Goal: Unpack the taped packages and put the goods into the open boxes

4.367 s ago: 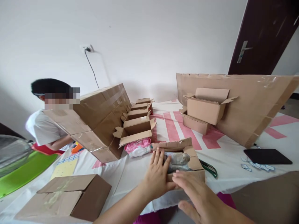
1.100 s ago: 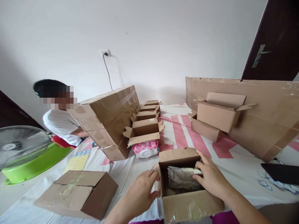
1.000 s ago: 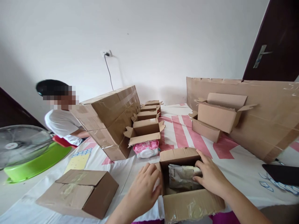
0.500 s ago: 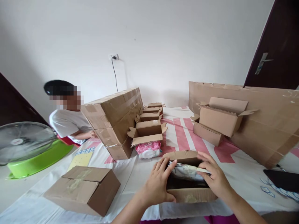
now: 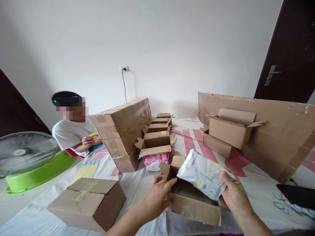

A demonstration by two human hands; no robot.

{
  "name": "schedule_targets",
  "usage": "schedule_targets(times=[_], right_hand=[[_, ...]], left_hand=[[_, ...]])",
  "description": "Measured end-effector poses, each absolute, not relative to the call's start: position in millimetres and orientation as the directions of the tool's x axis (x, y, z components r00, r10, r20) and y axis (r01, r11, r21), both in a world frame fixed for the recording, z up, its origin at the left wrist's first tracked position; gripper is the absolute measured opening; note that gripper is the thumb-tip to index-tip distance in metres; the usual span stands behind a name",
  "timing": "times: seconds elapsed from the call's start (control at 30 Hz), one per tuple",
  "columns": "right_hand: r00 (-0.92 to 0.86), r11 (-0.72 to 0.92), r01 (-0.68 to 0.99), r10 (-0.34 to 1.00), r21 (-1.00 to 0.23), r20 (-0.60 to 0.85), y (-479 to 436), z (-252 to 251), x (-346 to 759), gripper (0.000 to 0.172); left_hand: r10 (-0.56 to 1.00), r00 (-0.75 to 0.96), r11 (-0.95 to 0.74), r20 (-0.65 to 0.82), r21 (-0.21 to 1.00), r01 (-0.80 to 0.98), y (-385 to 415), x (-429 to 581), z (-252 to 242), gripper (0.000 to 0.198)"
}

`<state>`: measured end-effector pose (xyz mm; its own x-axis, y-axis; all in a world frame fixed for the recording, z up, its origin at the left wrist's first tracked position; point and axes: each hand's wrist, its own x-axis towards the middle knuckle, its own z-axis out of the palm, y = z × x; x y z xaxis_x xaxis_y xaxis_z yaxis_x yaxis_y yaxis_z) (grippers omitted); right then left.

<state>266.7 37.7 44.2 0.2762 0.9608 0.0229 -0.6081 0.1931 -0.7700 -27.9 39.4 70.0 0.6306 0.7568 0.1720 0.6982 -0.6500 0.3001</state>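
An open cardboard box (image 5: 194, 206) lies in front of me on the white and pink sheet. My left hand (image 5: 156, 197) rests on its left rim, fingers curled over the edge. A white crinkled plastic packet (image 5: 202, 173) is lifted clear above the box, and my right hand (image 5: 235, 195) grips it at its right end. The box's inside looks dark; I cannot tell whether anything else lies in it.
A closed taped box (image 5: 88, 203) sits at the front left. A big tilted carton (image 5: 123, 129) and a row of small open boxes (image 5: 155, 141) stand behind, with a pink packet (image 5: 155, 160). A cardboard sheet (image 5: 275, 131) leans right. Another person (image 5: 71, 131) sits left, near a fan (image 5: 22, 154).
My right hand has pulled the white packet up out of the box, which it was reaching into before. My left hand stays on the box's left edge. The view has tilted up.
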Motion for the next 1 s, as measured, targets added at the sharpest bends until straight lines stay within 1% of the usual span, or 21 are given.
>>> schedule_targets(times=[0.07,0.1,0.17,0.23,0.3,0.37,0.4,0.47,0.57,0.63,0.7,0.77,0.8,0.83,0.87,0.9,0.93,1.0], right_hand=[[0.376,0.240,-0.620,0.926,-0.747,-0.014,33.3,53.3,283.6,0.044],[0.437,0.277,-0.614,0.899,-0.739,-0.025,29.7,57.7,293.6,0.047],[0.565,0.367,-0.579,0.824,-0.728,-0.034,20.1,64.2,313.9,0.050],[0.655,0.431,-0.543,0.754,-0.721,-0.042,8.8,64.7,331.6,0.045],[0.674,0.425,-0.542,0.735,-0.725,-0.073,-2.0,58.1,344.2,0.040],[0.642,0.365,-0.565,0.758,-0.740,-0.115,-10.6,46.2,351.7,0.040],[0.630,0.337,-0.570,0.764,-0.749,-0.136,-13.8,39.4,353.8,0.042],[0.624,0.297,-0.565,0.764,-0.770,-0.163,-18.3,26.9,355.9,0.045],[0.607,0.264,-0.534,0.781,-0.803,-0.147,-21.0,15.1,354.9,0.044],[0.581,0.248,-0.499,0.807,-0.830,-0.108,-20.9,12.5,351.8,0.042],[0.574,0.246,-0.450,0.816,-0.859,-0.066,-19.5,13.1,346.7,0.040],[0.576,0.255,-0.389,0.817,-0.885,-0.018,-17.1,16.1,339.7,0.037],[0.578,0.265,-0.357,0.816,-0.896,0.011,-15.6,18.5,335.3,0.036],[0.575,0.279,-0.323,0.817,-0.904,0.046,-14.2,21.5,330.2,0.035],[0.567,0.298,-0.287,0.819,-0.910,0.090,-12.9,25.0,324.3,0.034],[0.545,0.321,-0.247,0.826,-0.914,0.142,-11.8,28.9,317.7,0.033],[0.504,0.342,-0.209,0.841,-0.916,0.199,-11.0,33.4,310.6,0.031],[0.378,0.374,-0.143,0.876,-0.916,0.299,-10.1,43.6,296.5,0.027]], left_hand=[[0.725,0.652,-0.687,0.223,0.302,0.661,38.1,-35.2,73.3,0.027],[0.710,0.657,-0.702,0.253,0.316,0.638,39.2,-42.0,74.7,0.016],[0.710,0.626,-0.702,0.322,0.393,0.594,44.3,-61.5,75.4,0.013],[0.744,0.555,-0.662,0.372,0.527,0.534,50.6,-85.2,72.5,0.016],[0.798,0.475,-0.588,0.371,0.654,0.476,54.1,-107.2,68.8,0.023],[0.847,0.417,-0.513,0.329,0.711,0.482,52.7,-123.5,67.5,0.026],[0.866,0.395,-0.486,0.307,0.702,0.521,50.6,-129.3,68.1,0.026],[0.889,0.364,-0.456,0.279,0.609,0.649,46.3,-137.5,70.6,0.025],[0.919,0.319,-0.386,0.231,0.366,0.847,45.9,-147.4,70.1,0.018],[0.941,0.271,-0.315,0.204,0.232,0.920,50.2,-152.6,65.6,0.019],[0.942,0.222,-0.264,0.254,0.145,0.954,53.9,-152.1,62.3,0.025],[0.905,0.203,-0.262,0.374,0.114,0.958,52.2,-139.8,64.1,0.032],[0.878,0.220,-0.298,0.425,0.127,0.946,48.5,-128.2,66.9,0.034],[0.855,0.247,-0.355,0.456,0.167,0.920,42.9,-112.8,70.1,0.036],[0.839,0.309,-0.444,0.447,0.237,0.864,36.0,-94.2,73.1,0.037],[0.826,0.382,-0.529,0.414,0.337,0.779,28.4,-73.3,75.0,0.041],[0.823,0.439,-0.567,0.360,0.467,0.679,21.1,-51.2,75.3,0.054],[0.788,0.561,-0.553,0.253,0.690,0.467,10.9,-8.3,71.7,0.099]])
